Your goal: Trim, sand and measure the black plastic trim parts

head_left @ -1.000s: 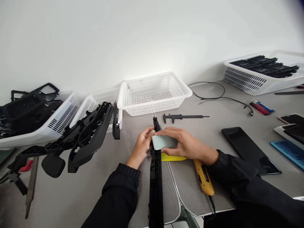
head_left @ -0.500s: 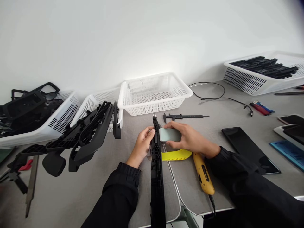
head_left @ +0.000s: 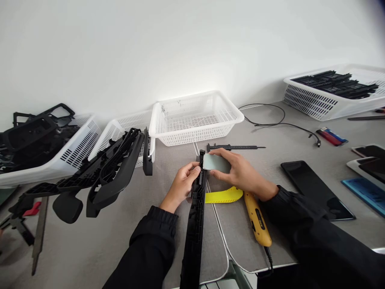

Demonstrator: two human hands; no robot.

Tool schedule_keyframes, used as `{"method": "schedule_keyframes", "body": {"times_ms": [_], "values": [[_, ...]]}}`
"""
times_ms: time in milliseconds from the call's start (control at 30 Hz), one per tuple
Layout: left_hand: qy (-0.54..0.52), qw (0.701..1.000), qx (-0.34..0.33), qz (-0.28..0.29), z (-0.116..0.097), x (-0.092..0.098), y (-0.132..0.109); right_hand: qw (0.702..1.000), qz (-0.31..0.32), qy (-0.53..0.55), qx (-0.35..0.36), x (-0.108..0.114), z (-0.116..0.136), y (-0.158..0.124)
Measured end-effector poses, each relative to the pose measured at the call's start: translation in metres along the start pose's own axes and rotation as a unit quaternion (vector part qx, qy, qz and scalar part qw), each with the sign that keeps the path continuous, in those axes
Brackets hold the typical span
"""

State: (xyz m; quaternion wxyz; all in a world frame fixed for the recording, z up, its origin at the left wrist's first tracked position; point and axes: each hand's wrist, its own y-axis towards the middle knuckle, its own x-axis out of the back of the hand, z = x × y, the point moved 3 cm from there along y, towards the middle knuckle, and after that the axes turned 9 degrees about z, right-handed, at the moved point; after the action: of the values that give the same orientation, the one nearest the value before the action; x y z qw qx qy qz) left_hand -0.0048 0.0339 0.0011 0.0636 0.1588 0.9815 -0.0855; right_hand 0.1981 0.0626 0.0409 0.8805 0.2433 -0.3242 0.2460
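My left hand [head_left: 183,182] grips a long black plastic trim strip [head_left: 195,224] near its far end, thumb on top. The strip's ribbed side shows, and its near end runs off the bottom of the view. In my right hand [head_left: 240,170] is a pale green sanding block [head_left: 217,163], held between thumb and fingers. The block's left end touches the right edge of the strip near its tip. Just below lies a yellow curved piece [head_left: 224,196], and a yellow corded hand tool [head_left: 257,220] rests beside my right sleeve.
A white basket [head_left: 198,134] stands behind the hands, with a black caliper [head_left: 234,147] before it. Baskets of black parts [head_left: 39,168] and a long file [head_left: 40,233] are at left. A black phone [head_left: 315,190], a cable [head_left: 282,116] and another filled basket [head_left: 319,110] lie right.
The strip has tilted, its far end shifting right and its near end left. My left hand has moved slightly right with it; the block has turned a little and risen slightly.
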Motion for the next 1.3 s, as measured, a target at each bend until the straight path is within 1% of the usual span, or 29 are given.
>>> {"method": "schedule_keyframes", "body": {"times_ms": [67,133,200,300,367,500,533,667,733,833,900,1000,1167,1300], "values": [[-0.003,1.000,0.000,0.002,-0.0003,-0.0002,-0.0001,1.000,0.000,0.000,0.003,-0.0002,0.0000,-0.0001],[-0.005,1.000,-0.001,0.011,-0.0011,-0.0009,-0.0003,1.000,0.020,0.002,0.017,-0.0006,0.0006,-0.0001],[-0.006,1.000,0.002,0.018,-0.0017,-0.0015,-0.0006,0.999,0.031,0.000,0.017,-0.0002,0.0002,-0.0002],[-0.007,1.000,0.008,0.018,-0.0019,-0.0017,-0.0006,1.000,0.005,-0.008,-0.008,0.0019,-0.0012,-0.0004],[-0.009,1.000,0.006,0.016,-0.0015,-0.0014,-0.0001,1.000,-0.005,-0.006,-0.006,0.0016,0.0001,-0.0008],[-0.002,1.000,-0.012,0.021,-0.0004,-0.0009,0.0009,0.999,0.032,0.009,0.027,-0.0037,0.0047,-0.0012],[0.000,1.000,-0.012,0.021,0.0002,-0.0007,0.0010,0.999,0.033,0.007,0.024,-0.0043,0.0047,-0.0012],[-0.001,1.000,0.003,0.011,0.0019,0.0001,0.0002,1.000,0.003,-0.010,-0.002,-0.0028,0.0023,-0.0010],[-0.001,1.000,0.000,0.009,0.0013,-0.0002,0.0002,1.000,0.013,-0.006,0.003,-0.0031,0.0027,-0.0010],[-0.007,1.000,-0.011,0.010,0.0004,-0.0010,0.0010,0.999,0.047,0.006,0.010,-0.0057,0.0037,-0.0013],[-0.011,1.000,-0.011,0.006,0.0005,-0.0008,0.0016,0.999,0.044,-0.001,-0.004,-0.0063,0.0029,-0.0015],[-0.014,1.000,-0.006,0.001,0.0011,-0.0002,0.0017,0.999,0.020,-0.012,-0.025,-0.0053,0.0011,-0.0018],[-0.023,1.000,-0.011,0.005,0.0000,-0.0002,0.0009,0.998,0.066,0.002,0.001,-0.0057,0.0028,-0.0014],[-0.020,1.000,-0.011,-0.001,0.0001,-0.0003,0.0009,0.998,0.056,-0.005,-0.014,-0.0042,0.0049,-0.0017]]}}
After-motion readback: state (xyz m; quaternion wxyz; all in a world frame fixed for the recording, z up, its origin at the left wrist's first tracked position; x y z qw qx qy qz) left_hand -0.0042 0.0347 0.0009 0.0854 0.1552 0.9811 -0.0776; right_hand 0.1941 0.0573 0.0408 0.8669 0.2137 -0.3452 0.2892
